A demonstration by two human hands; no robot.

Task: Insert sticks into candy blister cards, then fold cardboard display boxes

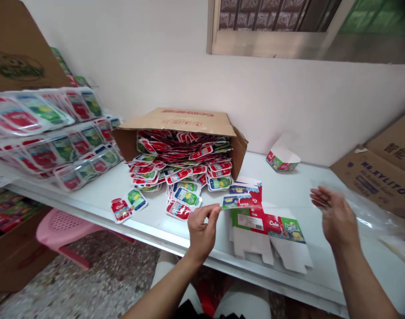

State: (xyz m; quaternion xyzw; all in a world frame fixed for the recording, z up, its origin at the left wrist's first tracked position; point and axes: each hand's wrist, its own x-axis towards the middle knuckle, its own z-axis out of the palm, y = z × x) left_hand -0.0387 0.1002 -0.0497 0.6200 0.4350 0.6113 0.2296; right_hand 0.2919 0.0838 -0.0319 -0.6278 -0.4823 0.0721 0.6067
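Observation:
My left hand (202, 230) pinches the left edge of a flat printed carton blank (242, 197) and lifts it a little off the white table (89, 201). Under it lies a stack of flat carton blanks (272, 230) with red, green and blue print. My right hand (333, 212) hovers to the right of the stack, fingers stretched out and holding nothing. A brown cardboard box (189, 122) on its side spills several red and green blister packs (182, 177) just behind my left hand.
One folded-up small carton (282, 157) stands near the wall. Trays of packed blisters (49, 137) are stacked at the left. Cardboard boxes (378, 177) and a clear plastic sheet (371, 212) sit at the right. A pink stool (63, 228) stands under the table.

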